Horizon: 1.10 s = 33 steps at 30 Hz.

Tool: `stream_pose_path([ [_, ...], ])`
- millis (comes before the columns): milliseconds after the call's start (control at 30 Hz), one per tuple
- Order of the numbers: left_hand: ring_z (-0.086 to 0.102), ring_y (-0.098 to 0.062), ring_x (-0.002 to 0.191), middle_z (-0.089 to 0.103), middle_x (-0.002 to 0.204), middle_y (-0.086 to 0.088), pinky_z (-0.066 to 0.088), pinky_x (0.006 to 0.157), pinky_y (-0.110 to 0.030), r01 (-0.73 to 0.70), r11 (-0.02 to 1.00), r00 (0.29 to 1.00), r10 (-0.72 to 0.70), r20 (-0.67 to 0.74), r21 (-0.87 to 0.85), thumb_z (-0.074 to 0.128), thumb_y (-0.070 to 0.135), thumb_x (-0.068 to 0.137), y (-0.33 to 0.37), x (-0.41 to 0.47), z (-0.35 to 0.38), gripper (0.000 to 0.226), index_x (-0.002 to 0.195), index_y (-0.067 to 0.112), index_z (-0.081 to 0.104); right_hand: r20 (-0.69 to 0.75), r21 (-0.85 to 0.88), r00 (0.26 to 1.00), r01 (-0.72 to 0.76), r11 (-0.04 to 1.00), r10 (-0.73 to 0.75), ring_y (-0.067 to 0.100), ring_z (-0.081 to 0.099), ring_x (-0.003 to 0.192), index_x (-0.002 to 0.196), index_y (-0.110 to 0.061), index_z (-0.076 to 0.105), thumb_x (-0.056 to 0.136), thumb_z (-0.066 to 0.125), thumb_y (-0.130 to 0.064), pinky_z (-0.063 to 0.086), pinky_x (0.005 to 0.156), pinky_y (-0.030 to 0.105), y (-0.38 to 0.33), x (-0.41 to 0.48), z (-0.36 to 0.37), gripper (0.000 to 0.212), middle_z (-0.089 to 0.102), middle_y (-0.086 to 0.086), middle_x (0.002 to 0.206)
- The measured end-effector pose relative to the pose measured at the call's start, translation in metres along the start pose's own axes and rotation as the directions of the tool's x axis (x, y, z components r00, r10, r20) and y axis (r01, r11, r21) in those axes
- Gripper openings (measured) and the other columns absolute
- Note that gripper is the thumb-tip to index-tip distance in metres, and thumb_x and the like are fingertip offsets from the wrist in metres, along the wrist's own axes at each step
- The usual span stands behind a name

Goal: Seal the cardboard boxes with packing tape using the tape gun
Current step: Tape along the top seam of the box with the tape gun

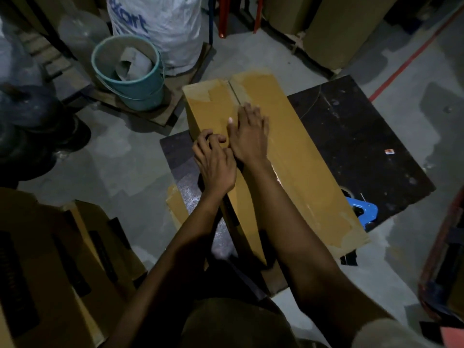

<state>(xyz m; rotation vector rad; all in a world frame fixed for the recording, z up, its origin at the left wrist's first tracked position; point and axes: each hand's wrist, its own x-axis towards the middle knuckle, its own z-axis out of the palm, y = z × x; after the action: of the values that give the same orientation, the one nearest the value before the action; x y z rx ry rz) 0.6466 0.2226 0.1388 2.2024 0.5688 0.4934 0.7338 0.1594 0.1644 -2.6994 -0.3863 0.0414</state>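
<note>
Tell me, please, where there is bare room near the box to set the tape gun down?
The dark board is bare right of the box, beyond the tape gun, apart from a small sticker. The grey floor between the bucket and the box is free. Crowded: the box top under the left hand and right hand, and the cartons at left.

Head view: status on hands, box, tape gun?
Right hand pressing flat on box top. Left hand curled at box edge, grip unclear. Tape gun untouched beside box. Nothing blocking.
</note>
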Motion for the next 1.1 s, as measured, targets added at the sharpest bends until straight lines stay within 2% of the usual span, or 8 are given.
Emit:
stream_pose_path([
  [167, 0.033, -0.029, 0.128, 0.037, 0.143, -0.005, 0.036, 0.099, -0.043, 0.005, 0.999, 0.999, -0.004, -0.032, 0.034, 0.040, 0.021, 0.091, -0.003, 0.004, 0.001, 0.020, 0.109, 0.017, 0.047, 0.100, -0.088, 0.995, 0.000, 0.996, 0.009, 0.026, -0.004, 0.160, 0.164, -0.011, 0.020, 0.108, 0.021, -0.057, -0.007, 0.126, 0.050, -0.017, 0.041, 0.014, 0.072, 0.008, 0.004, 0.174],
  [300, 0.036, -0.027, 0.127, 0.041, 0.138, -0.002, 0.032, 0.100, -0.039, 0.044, 0.999, 0.997, -0.044, -0.070, -0.010, 0.046, 0.019, 0.086, 0.002, 0.004, -0.001, 0.021, 0.106, 0.018, 0.049, 0.106, 0.020, 0.994, 0.035, 0.999, -0.037, 0.026, 0.021, 0.157, 0.154, -0.013, 0.043, 0.108, 0.041, -0.041, 0.001, 0.126, 0.048, 0.003, -0.019, -0.010, 0.054, 0.037, 0.007, 0.164],
  [400, 0.041, -0.029, 0.121, 0.045, 0.128, -0.003, 0.033, 0.099, -0.043, 0.011, 0.996, 0.998, -0.005, -0.066, 0.093, 0.049, 0.025, 0.083, 0.002, 0.008, -0.005, 0.019, 0.101, 0.020, 0.050, -0.073, 0.176, 0.997, 0.044, 0.984, -0.031, 0.020, 0.057, 0.129, 0.130, -0.014, 0.066, 0.105, 0.052, -0.032, 0.015, 0.126, 0.047, 0.024, -0.107, -0.042, 0.034, 0.069, 0.004, 0.130],
  [500, 0.045, -0.033, 0.116, 0.052, 0.117, -0.009, 0.032, 0.101, -0.047, -0.047, 0.964, 0.990, 0.079, -0.113, 0.263, 0.055, 0.035, 0.082, 0.002, 0.042, -0.009, 0.025, 0.100, 0.017, 0.056, -0.289, 0.216, 0.951, -0.049, 0.975, 0.111, 0.015, 0.058, 0.117, 0.123, -0.019, 0.069, 0.104, 0.056, -0.028, 0.030, 0.116, 0.047, 0.047, -0.186, -0.066, 0.025, 0.070, -0.004, 0.122],
  [600, 0.038, -0.037, 0.135, 0.051, 0.138, -0.016, 0.022, 0.116, -0.052, -0.095, 0.914, 0.994, 0.108, -0.011, 0.395, 0.053, 0.054, 0.085, 0.007, 0.092, -0.010, 0.060, 0.127, 0.012, 0.056, -0.379, 0.172, 0.882, -0.231, 0.958, 0.281, 0.018, 0.049, 0.132, 0.127, -0.023, 0.067, 0.099, 0.058, -0.032, 0.025, 0.116, 0.050, 0.066, -0.232, -0.068, 0.031, 0.061, -0.006, 0.139],
  [700, 0.008, -0.034, 0.155, 0.017, 0.167, -0.014, -0.004, 0.124, -0.052, -0.117, 0.918, 0.970, 0.025, 0.240, 0.380, 0.055, 0.085, 0.072, 0.021, 0.135, -0.009, 0.119, 0.159, 0.011, 0.021, -0.396, 0.082, 0.833, -0.387, 0.919, 0.386, 0.021, 0.029, 0.152, 0.136, -0.029, 0.058, 0.099, 0.056, -0.039, 0.014, 0.117, 0.058, 0.077, -0.248, -0.065, 0.038, 0.040, -0.004, 0.160],
  [800, -0.004, -0.033, 0.157, 0.002, 0.170, -0.012, -0.003, 0.124, -0.058, -0.087, 0.932, 0.907, -0.072, 0.415, 0.351, 0.054, 0.103, 0.044, 0.032, 0.158, -0.005, 0.157, 0.162, 0.012, 0.004, -0.345, 0.064, 0.770, -0.551, 0.832, 0.537, 0.027, 0.009, 0.158, 0.143, -0.032, 0.048, 0.099, 0.053, -0.053, 0.011, 0.115, 0.068, 0.091, -0.256, -0.058, 0.048, 0.016, 0.001, 0.170],
  [1100, 0.006, -0.036, 0.155, 0.016, 0.166, -0.017, -0.002, 0.125, -0.054, -0.062, 0.901, 0.946, -0.084, 0.312, 0.430, 0.062, 0.099, 0.039, 0.025, 0.155, 0.001, 0.156, 0.159, 0.011, 0.019, -0.335, 0.521, 0.580, -0.542, 0.659, 0.742, 0.031, 0.016, 0.156, 0.155, -0.027, 0.025, 0.076, 0.084, -0.054, 0.035, 0.119, 0.056, 0.114, -0.248, -0.037, 0.102, -0.019, 0.006, 0.167],
])
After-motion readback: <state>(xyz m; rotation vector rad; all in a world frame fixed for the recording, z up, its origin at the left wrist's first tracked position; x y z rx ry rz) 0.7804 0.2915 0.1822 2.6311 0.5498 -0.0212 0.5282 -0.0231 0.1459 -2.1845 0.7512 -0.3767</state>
